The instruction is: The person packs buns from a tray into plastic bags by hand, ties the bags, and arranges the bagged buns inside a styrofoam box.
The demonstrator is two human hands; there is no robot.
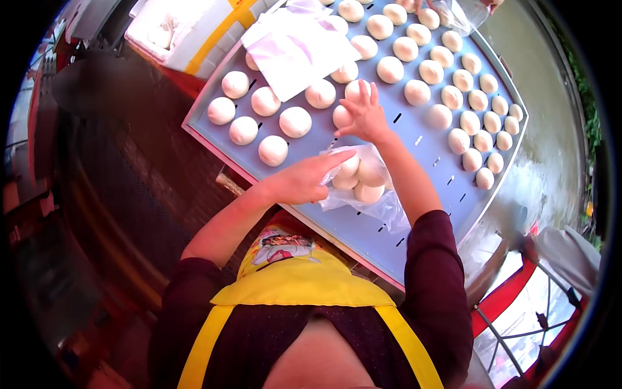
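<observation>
My left hand (301,178) is closed on the rim of a clear plastic bag (392,211). Several round white steamed buns (368,192) sit inside this bag, low over the tray's near edge. Just beyond the bag, my right hand (367,118) has its fingers spread beside a single bun (341,117). Its thumb and fingertips are at that bun's right side; I cannot tell whether they touch it. Rows of more buns (295,122) rest on the blue-grey slotted tray (414,172).
A white cloth (301,48) covers part of the tray at the far left. Behind it stands a white foam box (181,29) with yellow tape. At the far edge, another person's hand (424,6) is near a second clear bag (465,14).
</observation>
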